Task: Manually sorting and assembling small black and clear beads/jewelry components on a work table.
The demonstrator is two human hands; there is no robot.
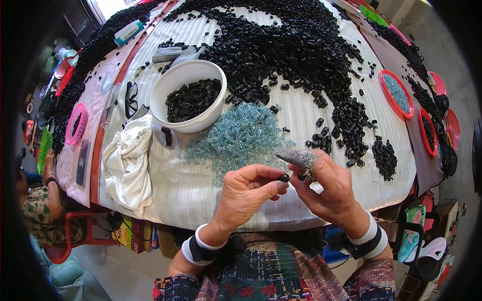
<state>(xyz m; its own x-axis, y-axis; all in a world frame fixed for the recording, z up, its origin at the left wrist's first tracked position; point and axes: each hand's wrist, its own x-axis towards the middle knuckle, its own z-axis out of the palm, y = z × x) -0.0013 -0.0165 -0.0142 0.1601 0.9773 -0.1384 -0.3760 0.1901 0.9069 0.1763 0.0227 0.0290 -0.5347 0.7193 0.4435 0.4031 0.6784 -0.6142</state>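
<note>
My left hand (245, 194) pinches a small black cylindrical part (284, 177) between thumb and forefinger. Close to its right, my right hand (335, 189) has its fingers curled in; whatever they hold is too small to make out. A grey fabric-like finger cover (304, 159) with a dark tip sits at the right forefinger. Just beyond both hands spreads a heap of tiny pale-blue coil springs (246, 128). To its left stands a white bowl (159, 103) filled with black parts (193, 100). Several loose black parts (321, 140) lie beyond my right hand.
A large pile of black parts (281, 50) covers the table's far side. Left lie a white cloth (128, 163), eyeglasses (131, 99) and a phone (82, 163). Small black pieces (384, 159) and a red-rimmed tray (384, 93) are right. A person's arm (51, 193) shows far left.
</note>
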